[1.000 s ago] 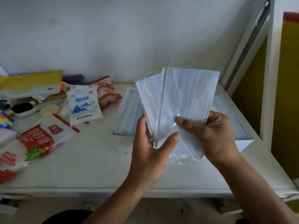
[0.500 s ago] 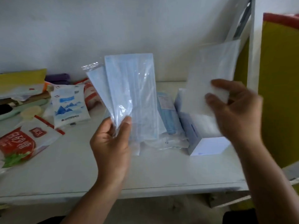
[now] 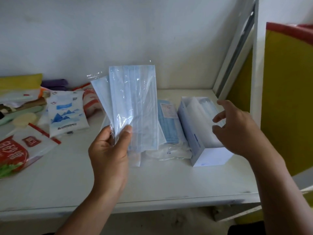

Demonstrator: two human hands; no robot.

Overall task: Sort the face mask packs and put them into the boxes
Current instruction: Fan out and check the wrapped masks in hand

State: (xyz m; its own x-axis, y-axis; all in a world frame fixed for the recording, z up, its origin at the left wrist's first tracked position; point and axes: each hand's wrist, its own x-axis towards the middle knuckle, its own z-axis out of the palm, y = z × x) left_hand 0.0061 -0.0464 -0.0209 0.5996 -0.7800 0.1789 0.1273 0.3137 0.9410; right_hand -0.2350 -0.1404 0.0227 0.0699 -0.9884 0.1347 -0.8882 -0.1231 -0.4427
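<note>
Left hand is pinching two mask packs upright; right hand is hovering, fingers spread, over the box at three o'clock

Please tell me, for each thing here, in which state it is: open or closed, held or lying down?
left hand: grips the mask packs, raised.
mask packs: in clear plastic, upright, fanned apart.
right hand: open, holds nothing, over the box.
box: open at the top, packs inside.
blue mask bundle: wrapped, lying flat on the table, left of the box.
</note>
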